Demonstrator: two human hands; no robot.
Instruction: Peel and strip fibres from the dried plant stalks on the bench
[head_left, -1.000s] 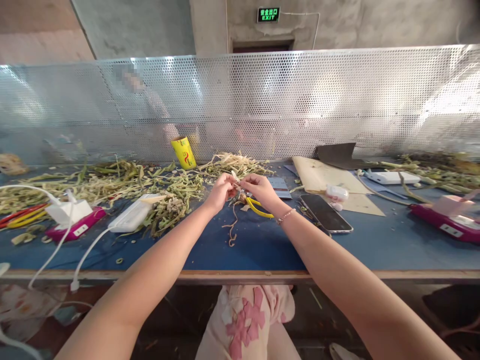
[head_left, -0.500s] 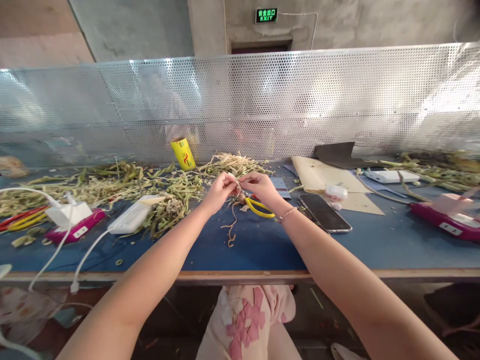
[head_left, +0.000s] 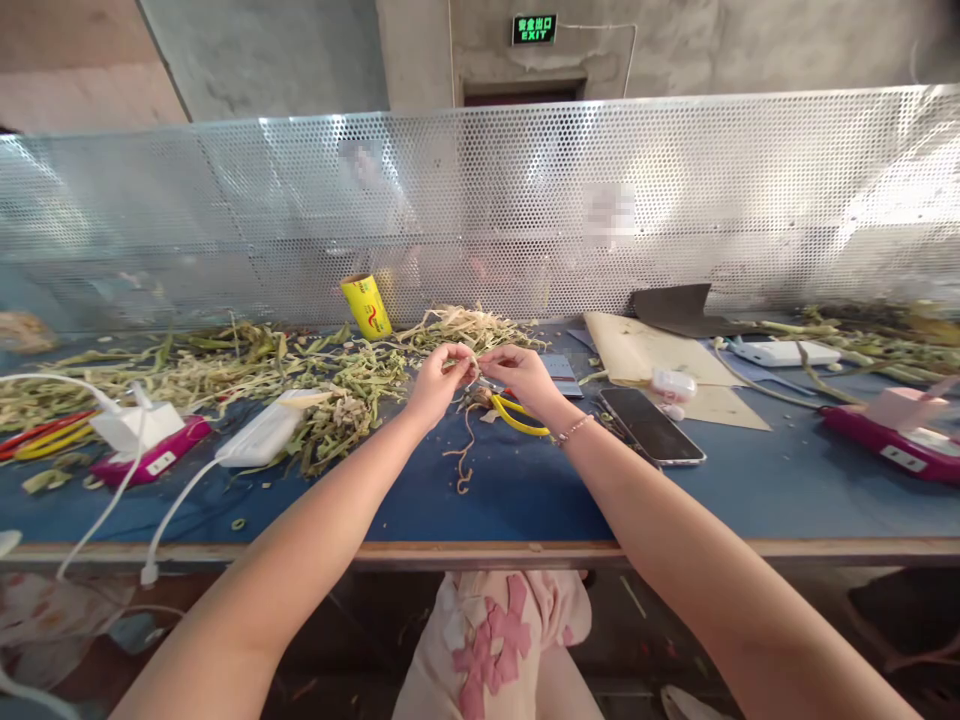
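Both the left hand and right hand pinch a pale scrap; I judge it light, fragile, best held by its edges.

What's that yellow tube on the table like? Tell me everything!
The yellow tube has a round brownish rim like cardboard, an open top and a red squiggle on its side. It stands on end, leaning a bit left in the picture, on the blue table before the perforated panel. Dried plants lie beside its base; nobody's holding it.
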